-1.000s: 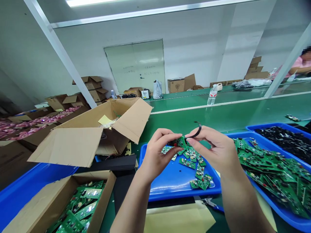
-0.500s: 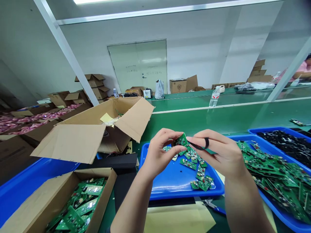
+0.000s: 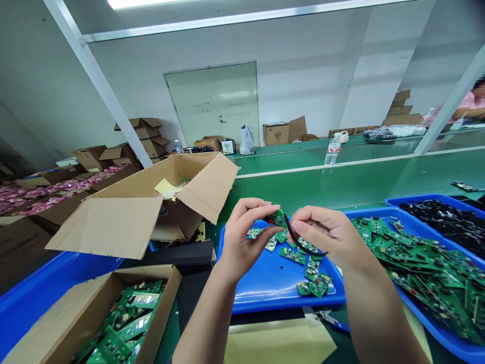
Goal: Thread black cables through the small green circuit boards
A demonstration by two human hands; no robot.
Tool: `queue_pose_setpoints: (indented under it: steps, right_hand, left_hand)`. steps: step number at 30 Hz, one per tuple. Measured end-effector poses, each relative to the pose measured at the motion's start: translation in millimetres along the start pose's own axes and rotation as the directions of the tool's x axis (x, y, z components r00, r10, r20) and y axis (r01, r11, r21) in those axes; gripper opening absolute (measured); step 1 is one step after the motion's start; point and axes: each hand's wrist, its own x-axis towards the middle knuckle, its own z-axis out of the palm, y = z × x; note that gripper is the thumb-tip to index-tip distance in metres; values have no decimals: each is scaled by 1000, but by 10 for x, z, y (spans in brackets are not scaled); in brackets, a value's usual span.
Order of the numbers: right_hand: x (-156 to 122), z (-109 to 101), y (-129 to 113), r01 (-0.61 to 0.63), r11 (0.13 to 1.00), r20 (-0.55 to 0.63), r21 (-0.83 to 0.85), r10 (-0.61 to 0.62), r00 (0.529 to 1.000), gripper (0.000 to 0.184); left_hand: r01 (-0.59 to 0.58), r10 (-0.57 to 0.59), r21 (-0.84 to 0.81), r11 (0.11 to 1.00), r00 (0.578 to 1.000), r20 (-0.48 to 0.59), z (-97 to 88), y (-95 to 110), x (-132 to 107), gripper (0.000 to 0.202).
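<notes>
My left hand (image 3: 242, 240) pinches a small green circuit board (image 3: 279, 218) between thumb and fingers, above the blue tray. Against the board's right edge lies a thin, curved black strip (image 3: 291, 233), which looks flexible. My right hand (image 3: 329, 235) has its thumb and fingers closed on that strip, and the strip's free end curls down below them. Under both hands, the blue tray (image 3: 261, 285) carries several small circuit boards (image 3: 293, 255). Fingers hide part of the held board, and whether the strip is stuck to it I cannot tell.
A carton of circuit boards (image 3: 129, 323) stands at lower left, near a large open carton (image 3: 151, 222). On the right are a tray heaped with boards (image 3: 428, 268) and a tray of black parts (image 3: 443, 222). Blue-handled cutters (image 3: 335, 322) lie in front. A person (image 3: 472, 103) sits far right.
My right hand has turned, and the black strip, looped around its finger before, now hangs in a curve beside the board. The left hand with the board has shifted slightly left.
</notes>
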Motion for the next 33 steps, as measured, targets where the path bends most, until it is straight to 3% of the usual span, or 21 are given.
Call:
queue_pose_setpoints:
  steps: [7,11,15,19,26,29,33]
  right_hand:
    - [-1,-1,-37,-94,986,107,139,80,991,30]
    - [18,-10,-48,-107,961,168,255,64,984,27]
    - [40,7,-20,-118,966,149,231,85,985,30]
    - [58,26,28,-83,987,72,137,74,995,33]
    - [38,62,48,48,971,-73,-235,-67,995,14]
    - [28,79,40,48,944,-66,-327,-74,995,12]
    - [36,107,38,58,919,-70,-390,-92,993,8]
  left_hand:
    - [-18,17,25,1000,999,27,-10,10,17,33]
    - [91,-87,-91,992,995,44,-5,0,1,33]
    - [236,-215,-265,935,971,107,-5,14,-5,31]
    - [386,-334,-320,866,920,204,-23,57,24,31]
    - [519,-460,-219,826,846,269,-6,119,29,29]
    - [515,-475,-136,846,845,246,32,134,5,37]
    - [420,-416,19,907,890,187,87,142,-14,30]
